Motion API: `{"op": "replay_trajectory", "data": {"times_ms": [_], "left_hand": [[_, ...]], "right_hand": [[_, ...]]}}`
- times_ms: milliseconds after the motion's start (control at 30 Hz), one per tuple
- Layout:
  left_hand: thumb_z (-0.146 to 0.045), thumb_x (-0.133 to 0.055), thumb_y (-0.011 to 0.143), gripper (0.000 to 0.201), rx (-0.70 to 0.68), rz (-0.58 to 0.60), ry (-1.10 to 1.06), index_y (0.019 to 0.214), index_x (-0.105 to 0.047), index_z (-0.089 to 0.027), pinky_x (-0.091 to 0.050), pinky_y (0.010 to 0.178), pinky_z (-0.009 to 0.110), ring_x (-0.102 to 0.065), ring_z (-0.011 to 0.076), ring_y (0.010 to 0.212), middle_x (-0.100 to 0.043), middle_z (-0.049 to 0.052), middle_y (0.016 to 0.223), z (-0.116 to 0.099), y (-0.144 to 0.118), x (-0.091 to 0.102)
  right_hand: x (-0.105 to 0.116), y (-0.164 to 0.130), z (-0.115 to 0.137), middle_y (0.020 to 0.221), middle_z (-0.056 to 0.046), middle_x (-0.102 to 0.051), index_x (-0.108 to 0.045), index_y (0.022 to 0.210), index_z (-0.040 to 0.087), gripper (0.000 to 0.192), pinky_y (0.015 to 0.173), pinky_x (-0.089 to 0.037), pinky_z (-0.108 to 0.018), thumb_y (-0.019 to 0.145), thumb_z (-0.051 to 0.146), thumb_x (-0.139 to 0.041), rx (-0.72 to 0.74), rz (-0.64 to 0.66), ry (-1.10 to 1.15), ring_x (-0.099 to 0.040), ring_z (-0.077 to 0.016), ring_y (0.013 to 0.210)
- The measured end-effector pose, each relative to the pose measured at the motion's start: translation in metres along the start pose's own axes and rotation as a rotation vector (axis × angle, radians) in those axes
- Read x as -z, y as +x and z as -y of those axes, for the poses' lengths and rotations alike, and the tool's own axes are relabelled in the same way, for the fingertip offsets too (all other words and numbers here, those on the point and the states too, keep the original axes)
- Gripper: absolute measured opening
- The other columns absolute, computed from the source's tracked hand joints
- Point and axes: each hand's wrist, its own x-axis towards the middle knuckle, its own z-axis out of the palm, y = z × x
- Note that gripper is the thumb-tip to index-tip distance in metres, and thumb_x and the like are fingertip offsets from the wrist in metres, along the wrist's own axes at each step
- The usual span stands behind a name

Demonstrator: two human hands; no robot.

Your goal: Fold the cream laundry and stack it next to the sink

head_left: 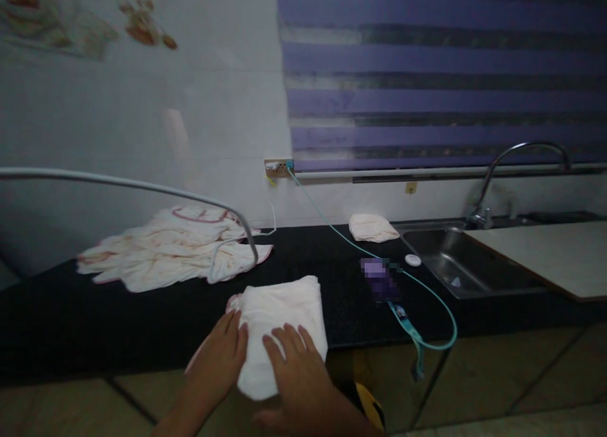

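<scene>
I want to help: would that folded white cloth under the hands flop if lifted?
The folded white cloth would probably flop, since its corners look soft, rounded. It likely won't roll, being flat, or break, being fabric.

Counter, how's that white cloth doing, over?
Left grip at left edge of white cloth; right grip on its top. Cloth folded. Teal cable to its right, apart.

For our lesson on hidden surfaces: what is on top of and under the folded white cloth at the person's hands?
The right hand lies on the folded white cloth; the left hand touches its left side. Flat black countertop shows beside it; whatever lies directly beneath is covered.
</scene>
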Motion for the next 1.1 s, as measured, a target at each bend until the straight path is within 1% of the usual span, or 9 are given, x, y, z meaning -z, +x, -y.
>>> {"op": "replay_trajectory", "data": {"times_ms": [67, 233, 333, 467, 567, 800, 967, 1033, 1100], "left_hand": [[-0.030, -0.029, 0.102, 0.049, 0.008, 0.004, 0.040, 0.116, -0.067, -0.003, -0.052, 0.109, 0.053, -0.063, 0.0365, 0.128, -0.068, 0.029, 0.128, -0.009, 0.003, -0.004], [-0.029, -0.025, 0.104, 0.050, 0.038, 0.072, 0.085, 0.119, -0.065, -0.004, -0.052, 0.102, 0.058, -0.064, 0.0390, 0.123, -0.068, 0.028, 0.127, -0.034, 0.012, -0.006], [-0.041, -0.034, 0.104, 0.052, 0.007, 0.059, 0.026, 0.135, -0.056, -0.005, -0.054, 0.104, 0.052, -0.063, 0.0356, 0.125, -0.065, 0.025, 0.135, -0.039, 0.004, 0.000], [-0.057, -0.066, 0.090, 0.092, -0.138, 0.043, -0.048, 0.162, -0.026, -0.015, -0.053, 0.110, 0.047, -0.056, 0.0341, 0.137, -0.053, 0.021, 0.153, -0.044, -0.026, 0.020], [-0.044, -0.079, 0.077, 0.109, -0.220, 0.090, -0.044, 0.166, -0.021, -0.019, -0.050, 0.113, 0.046, -0.049, 0.0366, 0.142, -0.046, 0.020, 0.158, -0.050, -0.045, 0.039], [-0.008, -0.064, 0.076, 0.096, -0.204, 0.079, 0.100, 0.163, -0.031, -0.033, -0.052, 0.086, 0.037, -0.064, 0.0276, 0.103, -0.065, 0.011, 0.116, -0.060, -0.042, 0.057], [-0.027, -0.074, 0.076, 0.090, -0.291, -0.011, -0.027, 0.160, -0.040, -0.031, -0.026, 0.121, 0.057, -0.046, 0.0383, 0.140, -0.057, 0.014, 0.147, -0.086, -0.031, 0.039], [-0.035, -0.074, 0.079, 0.085, -0.324, -0.042, -0.067, 0.158, -0.044, -0.027, -0.013, 0.127, 0.057, -0.037, 0.0386, 0.149, -0.053, 0.013, 0.154, -0.092, -0.024, 0.029], [-0.025, -0.066, 0.083, 0.077, -0.375, -0.037, -0.076, 0.157, -0.045, -0.023, -0.011, 0.129, 0.052, -0.034, 0.0336, 0.153, -0.054, 0.012, 0.155, -0.091, -0.017, 0.024]], "right_hand": [[-0.017, -0.007, -0.007, 0.163, -0.020, -0.044, -0.035, 0.161, 0.010, 0.110, 0.125, -0.036, -0.054, 0.077, 0.055, -0.088, -0.048, -0.023, -0.090, -0.041, -0.0399, 0.151], [-0.065, -0.007, -0.032, 0.150, -0.014, -0.061, -0.055, 0.148, 0.019, 0.047, 0.110, -0.050, -0.048, 0.102, 0.022, -0.060, -0.127, -0.313, -0.330, -0.058, -0.0308, 0.138], [-0.068, -0.004, -0.039, 0.142, -0.012, -0.068, -0.062, 0.140, 0.020, 0.038, 0.105, -0.051, -0.044, 0.103, 0.019, -0.056, -0.111, -0.400, -0.376, -0.063, -0.0282, 0.132], [-0.035, -0.008, -0.036, 0.136, -0.013, -0.070, -0.064, 0.136, 0.016, 0.038, 0.103, -0.050, -0.041, 0.098, 0.017, -0.059, -0.104, -0.301, -0.304, -0.064, -0.0272, 0.123], [-0.002, -0.015, -0.030, 0.136, -0.012, -0.069, -0.065, 0.133, 0.016, 0.046, 0.101, -0.049, -0.040, 0.087, 0.016, -0.066, -0.097, -0.147, -0.157, -0.063, -0.0274, 0.118], [0.040, -0.032, -0.032, 0.123, -0.004, -0.076, -0.072, 0.123, 0.022, 0.040, 0.099, -0.045, -0.034, 0.086, 0.016, -0.061, -0.181, -0.048, 0.079, -0.064, -0.0233, 0.111], [0.068, -0.026, -0.033, 0.100, -0.003, -0.081, -0.077, 0.100, 0.026, 0.019, 0.081, -0.046, -0.030, 0.092, 0.028, -0.060, -0.251, 0.016, 0.085, -0.071, -0.0223, 0.095], [0.076, -0.022, -0.032, 0.099, -0.004, -0.081, -0.078, 0.098, 0.027, 0.019, 0.078, -0.045, -0.029, 0.092, 0.029, -0.061, -0.266, 0.051, 0.072, -0.073, -0.0223, 0.092], [0.081, -0.020, -0.033, 0.101, -0.004, -0.082, -0.079, 0.102, 0.027, 0.021, 0.078, -0.046, -0.029, 0.091, 0.029, -0.061, -0.257, 0.080, 0.068, -0.074, -0.0220, 0.091]]}}
